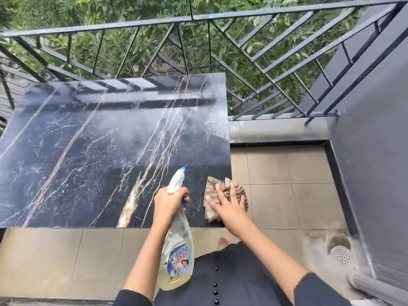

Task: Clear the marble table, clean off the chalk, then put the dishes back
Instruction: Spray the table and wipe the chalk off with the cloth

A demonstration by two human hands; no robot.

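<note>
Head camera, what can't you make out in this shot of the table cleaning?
Bottle label: head view, too small and blurred to read.
Bottle trigger: head view, mostly hidden by the fingers of the left hand.
Cloth: head view, its middle covered by the right hand.
Table: head view, left end cut off by the frame edge.

Home balcony: iron railing, tiled floor, foliage.

The person wears a black garment, a row of small, round, glossy black buttons down its front. Well behind the fingers, the left sleeve and right sleeve end near the elbows, the right's hem rough-edged.
</note>
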